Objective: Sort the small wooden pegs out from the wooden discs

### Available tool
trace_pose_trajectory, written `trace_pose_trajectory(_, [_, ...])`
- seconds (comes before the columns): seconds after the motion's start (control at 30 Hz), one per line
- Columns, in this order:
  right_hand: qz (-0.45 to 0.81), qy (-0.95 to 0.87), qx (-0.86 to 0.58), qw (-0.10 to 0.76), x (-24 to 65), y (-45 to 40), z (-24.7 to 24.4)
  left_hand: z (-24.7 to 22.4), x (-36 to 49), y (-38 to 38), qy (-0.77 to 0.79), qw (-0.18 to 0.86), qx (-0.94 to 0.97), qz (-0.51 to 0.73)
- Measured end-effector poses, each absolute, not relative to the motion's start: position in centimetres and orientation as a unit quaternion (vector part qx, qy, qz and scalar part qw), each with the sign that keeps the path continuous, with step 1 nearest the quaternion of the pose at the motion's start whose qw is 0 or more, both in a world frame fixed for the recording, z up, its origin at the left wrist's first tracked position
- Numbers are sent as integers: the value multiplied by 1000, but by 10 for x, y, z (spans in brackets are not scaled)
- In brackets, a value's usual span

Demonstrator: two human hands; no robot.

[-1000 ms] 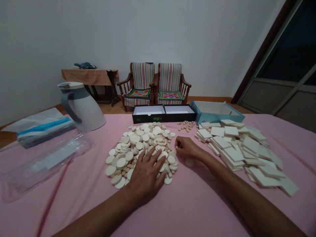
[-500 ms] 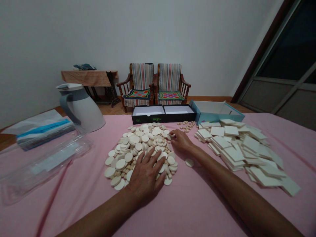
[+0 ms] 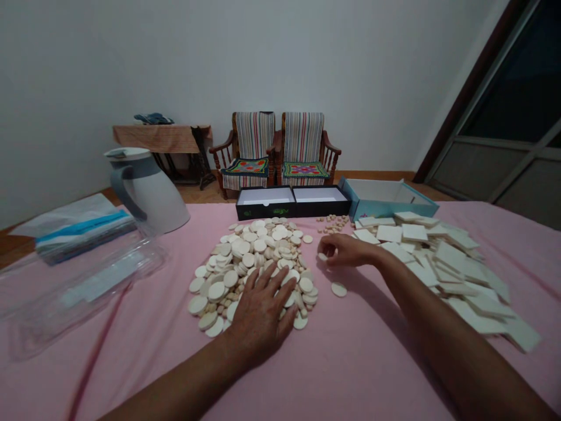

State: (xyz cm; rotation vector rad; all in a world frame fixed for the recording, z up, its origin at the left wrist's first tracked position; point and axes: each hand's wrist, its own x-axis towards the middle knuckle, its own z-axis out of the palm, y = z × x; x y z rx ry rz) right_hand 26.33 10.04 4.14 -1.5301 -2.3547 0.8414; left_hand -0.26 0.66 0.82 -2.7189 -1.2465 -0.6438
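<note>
From the head view, the left hand [image 3: 258, 313] lies flat on the heap of cream round discs [image 3: 245, 263], its fingers [image 3: 267, 285] spread and relaxed, resting on the discs without gripping any. The right hand [image 3: 348, 251] is just beside the heap, above the pink cloth [image 3: 109, 356], its fingers curled inward, with the thumb and forefinger pinching what looks like a small cream disc [image 3: 323, 256] at their tips; at this size the hold is hard to confirm. A larger loose disc [image 3: 338, 289] lies alone on the cloth below that hand, apart from the heap. The heap mixes large and small discs, so a fingertip pinch seems the right way to take a single piece, while the flat left palm appears to steady the pile. Beyond the heap, a small cluster of tan pellets [image 3: 332, 223] sits near the open black box [image 3: 293, 202]. To the right spreads a layer of square cream tiles [image 3: 438, 263], in front of a pale blue box [image 3: 377, 196]. A white jug [image 3: 151, 196] stands at the left beside a clear plastic case [image 3: 83, 292].
</note>
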Motion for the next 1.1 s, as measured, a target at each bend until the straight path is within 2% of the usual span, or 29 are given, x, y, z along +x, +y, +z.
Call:
trace_pose_trajectory(0.07, [358, -803, -471, 71, 277, 94, 53, 9, -2, 7, -407, 37, -888, -210])
trace_pose_trajectory(0.13, [372, -797, -467, 92, 280, 95, 56, 10, -2, 7, -406, 35, -889, -208])
trace_pose_trajectory(0.27, [219, -772, -568, 184, 258, 115, 37, 9, -2, 7, -410, 29, -889, -204])
trace_pose_trajectory(0.37, [101, -765, -608, 186, 236, 131, 15, 8, -2, 7, -414, 28, -887, -202])
trace_pose_trajectory(0.63, [60, -763, -617, 185, 222, 131, -6, 8, -3, 7, -414, 27, -888, -200])
trace_pose_trajectory(0.73, [85, -767, -614, 169, 238, 118, 6, 10, -3, 6, -413, 26, -888, -201])
trace_pose_trajectory(0.87, [265, -793, -540, 96, 269, 99, 32, 9, -3, 6, -412, 22, -888, -201])
trace_pose_trajectory(0.93, [324, -805, -489, 87, 276, 93, 43, 9, -3, 6, -414, 21, -888, -199])
trace_pose_trajectory(1.1, [270, -803, -482, 222, 246, 86, 37, 10, -2, 6, -417, 21, -888, -194])
